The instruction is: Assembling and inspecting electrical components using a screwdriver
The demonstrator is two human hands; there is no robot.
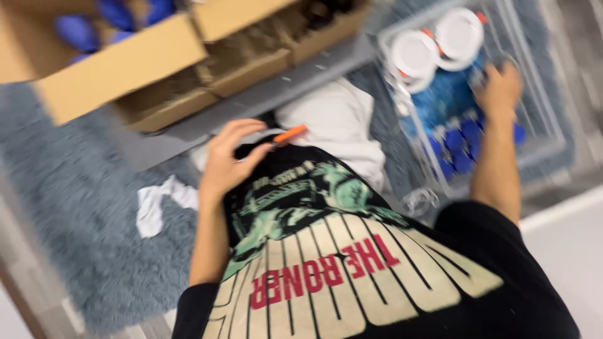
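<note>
Blue pieces (461,141) in clear bin (540,113)

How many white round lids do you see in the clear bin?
2. Both white round lids sit side by side at the far end of the clear bin: one on the left, one on the right. More may be hidden under the blue items.
</note>
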